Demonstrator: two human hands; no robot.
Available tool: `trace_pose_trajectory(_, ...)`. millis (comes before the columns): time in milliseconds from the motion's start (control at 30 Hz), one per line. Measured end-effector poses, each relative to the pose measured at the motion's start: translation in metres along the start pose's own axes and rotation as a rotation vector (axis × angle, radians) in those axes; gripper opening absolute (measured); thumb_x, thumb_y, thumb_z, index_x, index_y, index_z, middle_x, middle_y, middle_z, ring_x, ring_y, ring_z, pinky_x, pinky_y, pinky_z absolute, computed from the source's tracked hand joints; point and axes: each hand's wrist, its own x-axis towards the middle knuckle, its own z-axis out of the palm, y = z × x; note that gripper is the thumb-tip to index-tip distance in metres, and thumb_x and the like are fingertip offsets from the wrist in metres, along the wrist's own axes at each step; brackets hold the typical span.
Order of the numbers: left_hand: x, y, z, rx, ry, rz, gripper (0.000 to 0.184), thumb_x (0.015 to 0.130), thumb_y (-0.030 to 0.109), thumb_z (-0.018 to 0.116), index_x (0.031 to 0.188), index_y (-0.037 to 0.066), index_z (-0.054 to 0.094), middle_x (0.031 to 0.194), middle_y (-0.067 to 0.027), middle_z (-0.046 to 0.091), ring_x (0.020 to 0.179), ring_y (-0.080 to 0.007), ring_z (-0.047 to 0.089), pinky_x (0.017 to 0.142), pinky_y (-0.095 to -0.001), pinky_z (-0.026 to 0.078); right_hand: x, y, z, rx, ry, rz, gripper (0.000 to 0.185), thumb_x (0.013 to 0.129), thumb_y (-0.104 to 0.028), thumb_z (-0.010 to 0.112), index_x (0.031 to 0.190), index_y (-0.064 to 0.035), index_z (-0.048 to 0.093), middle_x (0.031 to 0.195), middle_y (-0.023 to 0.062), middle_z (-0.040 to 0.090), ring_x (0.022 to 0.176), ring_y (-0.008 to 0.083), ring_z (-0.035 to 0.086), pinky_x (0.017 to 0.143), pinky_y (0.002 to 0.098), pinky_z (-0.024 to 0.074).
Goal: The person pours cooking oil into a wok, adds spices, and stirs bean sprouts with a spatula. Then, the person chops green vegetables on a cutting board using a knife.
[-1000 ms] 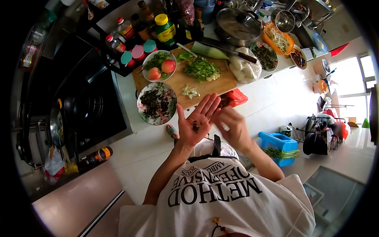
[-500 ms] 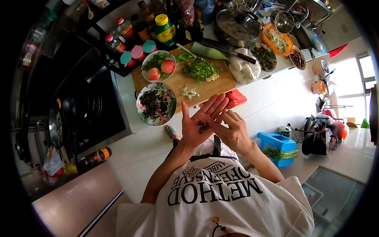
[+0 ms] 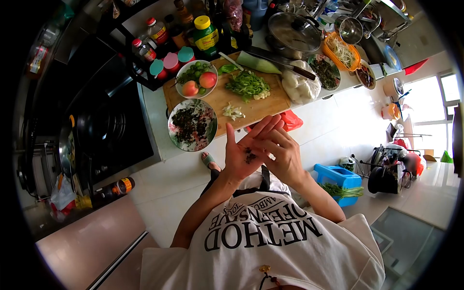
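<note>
Currently, I log greens [image 3: 249, 86] as chopped; handling appears unfinished: dark bits [image 3: 249, 155] lie on the left hand [image 3: 240, 153], grip spread flat. Right hand [image 3: 284, 157] overlaps it, grip closure indeterminable.

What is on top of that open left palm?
Small dark bits lie on the left hand. The right hand covers part of it, so anything beneath can't be seen.

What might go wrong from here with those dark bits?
The dark bits lie loose on the upturned left hand; a tilt could spill them. The right hand has its fingers over them and might knock some off. The plate sits near the edge of the counter, so a bump might tip it.
</note>
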Motion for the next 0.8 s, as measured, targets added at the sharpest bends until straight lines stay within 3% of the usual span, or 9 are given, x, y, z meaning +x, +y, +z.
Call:
trace_pose_trajectory(433,0.004,0.001,-0.003,0.069,-0.037,-0.007,0.1,0.088,0.08,0.024,0.154,0.004,0.02,0.161,-0.0082,0.018,0.15,-0.0271,0.009,0.119,-0.0453,0.018,0.003,-0.007,-0.003,0.007,-0.044,0.046,0.025,0.068,-0.001,0.074,0.092,-0.0069,0.074,0.087,0.0053,0.065,0.083,0.026,0.061,0.07,0.0374,0.0524)
trace_pose_trajectory(800,0.005,0.0,-0.004,-0.003,-0.034,0.007,0.1,0.09,0.078,0.021,0.153,0.0,0.018,0.161,-0.0133,0.015,0.15,-0.027,0.007,0.121,-0.0433,0.007,-0.001,-0.007,-0.002,0.021,-0.066,0.062,0.022,0.066,-0.002,0.075,0.086,-0.0054,0.071,0.081,0.0059,0.061,0.08,0.0262,0.06,0.068,0.037,0.0512)
